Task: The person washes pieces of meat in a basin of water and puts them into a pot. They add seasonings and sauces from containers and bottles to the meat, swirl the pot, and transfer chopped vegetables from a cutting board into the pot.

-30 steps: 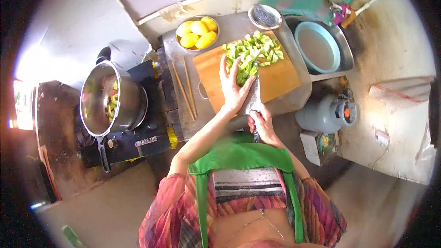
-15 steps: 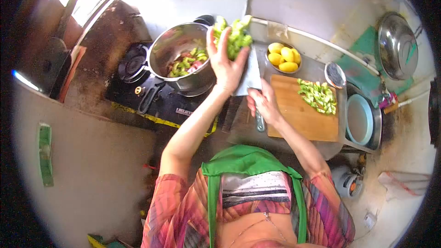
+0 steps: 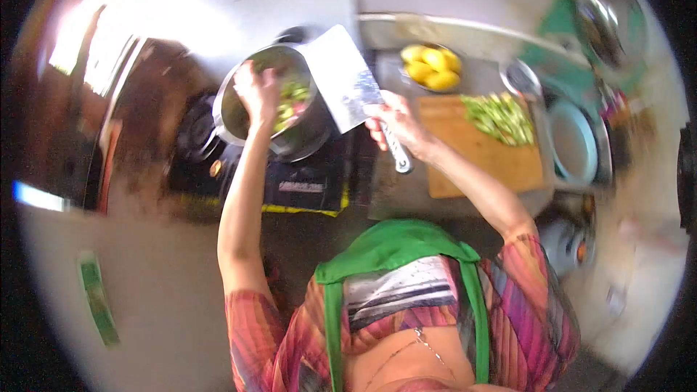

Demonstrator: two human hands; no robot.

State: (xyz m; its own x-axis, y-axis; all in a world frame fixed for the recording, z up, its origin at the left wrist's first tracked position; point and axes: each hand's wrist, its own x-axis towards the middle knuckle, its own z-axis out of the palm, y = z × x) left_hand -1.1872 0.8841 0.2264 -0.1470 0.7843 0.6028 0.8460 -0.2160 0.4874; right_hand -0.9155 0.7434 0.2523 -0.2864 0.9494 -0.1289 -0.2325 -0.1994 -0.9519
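Observation:
My left hand [image 3: 258, 94] is over the mouth of the metal pot [image 3: 231, 125], its fingers apart and a little blurred. Chopped green pieces [image 3: 292, 93] lie inside the pot beside it. In my right hand [image 3: 398, 125] is the handle of a wide cleaver [image 3: 341, 80], whose blade is raised flat at the pot's right rim with no heap on it. More chopped green vegetable [image 3: 499, 117] rests on the wooden cutting board [image 3: 465, 170] to the right.
The pot stands on a black stove [image 3: 301, 187]. Behind the board are a bowl of yellow produce [image 3: 433, 67] and a small dish [image 3: 520, 78]. A light blue basin [image 3: 572, 141] sits in the sink at right. A gas cylinder [image 3: 566, 245] stands below.
The greens carried between my left hand and the blade have left them. My left hand has moved from the board to the pot, and the cleaver has come over beside the pot.

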